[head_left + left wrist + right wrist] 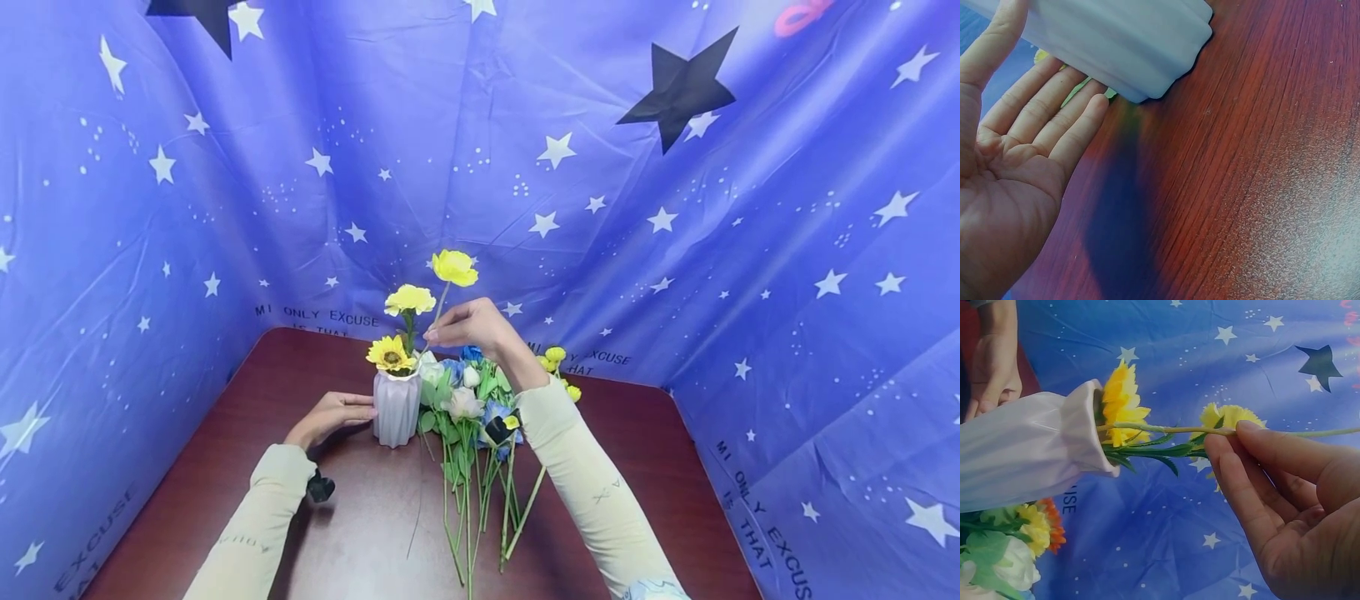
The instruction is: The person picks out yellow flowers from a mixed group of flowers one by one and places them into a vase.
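A pale ribbed vase [397, 408] stands upright on the table, with a yellow sunflower [391, 354] and a yellow carnation-like flower [410, 300] in it. Above its mouth, my right hand [474, 325] pinches the stem of another yellow flower [454, 267] between thumb and fingertips. The lower end of that stem [1172, 429] reaches into the vase opening in the right wrist view. My left hand [333, 417] is at the vase's left side, its fingers [1041, 103] fairly straight and fingertips against or just beside the wall; contact is hard to tell.
Right of the vase lies a bunch of artificial flowers [465, 404], white, blue and pale pink, stems toward the front edge. Small yellow blooms [555, 355] show behind my right forearm. A starry blue cloth [480, 167] hangs around the dark red table [637, 483].
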Demonstrator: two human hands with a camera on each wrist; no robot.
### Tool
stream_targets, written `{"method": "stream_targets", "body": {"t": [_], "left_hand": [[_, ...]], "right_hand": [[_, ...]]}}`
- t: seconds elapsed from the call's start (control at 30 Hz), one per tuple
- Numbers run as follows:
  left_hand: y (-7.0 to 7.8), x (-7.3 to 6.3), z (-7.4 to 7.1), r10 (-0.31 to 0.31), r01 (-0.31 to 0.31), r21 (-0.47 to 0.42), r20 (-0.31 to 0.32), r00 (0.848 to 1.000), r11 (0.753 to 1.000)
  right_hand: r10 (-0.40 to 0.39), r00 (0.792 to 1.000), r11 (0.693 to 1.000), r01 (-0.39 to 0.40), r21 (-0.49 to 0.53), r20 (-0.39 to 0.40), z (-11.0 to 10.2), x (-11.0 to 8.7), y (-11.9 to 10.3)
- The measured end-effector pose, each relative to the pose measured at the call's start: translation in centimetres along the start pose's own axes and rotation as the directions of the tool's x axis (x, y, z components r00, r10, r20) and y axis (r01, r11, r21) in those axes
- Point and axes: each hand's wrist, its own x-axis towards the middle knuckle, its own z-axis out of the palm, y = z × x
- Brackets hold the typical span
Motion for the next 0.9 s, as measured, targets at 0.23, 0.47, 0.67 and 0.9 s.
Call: {"method": "stream_targets", "body": {"t": [0.23, 0.47, 0.67, 0.9], "left_hand": [[-0.1, -0.1, -0.1, 0.002, -0.002, -0.008, 0.004, 1.000, 1.000], [-0.1, 0.1, -0.1, 0.002, -0.002, -0.016, 0.006, 1.000, 1.000], [-0.2, 0.1, -0.1, -0.005, 0.005, -0.014, -0.001, 1.000, 1.000], [-0.2, 0.1, -0.1, 0.003, -0.003, -0.024, 0.004, 1.000, 1.000]], "right_hand": [[0.003, 1.000, 1.000, -0.003, 0.006, -0.017, 0.3, 0.3, 0.4], [0.021, 0.998, 0.999, -0.019, 0.037, -0.062, -0.1, 0.3, -0.7], [-0.003, 0.997, 1.000, 0.001, -0.019, -0.071, 0.2, 0.6, -0.3], [0.001, 0.997, 0.991, -0.012, -0.134, -0.083, 1.0, 1.0, 1.4]]}}
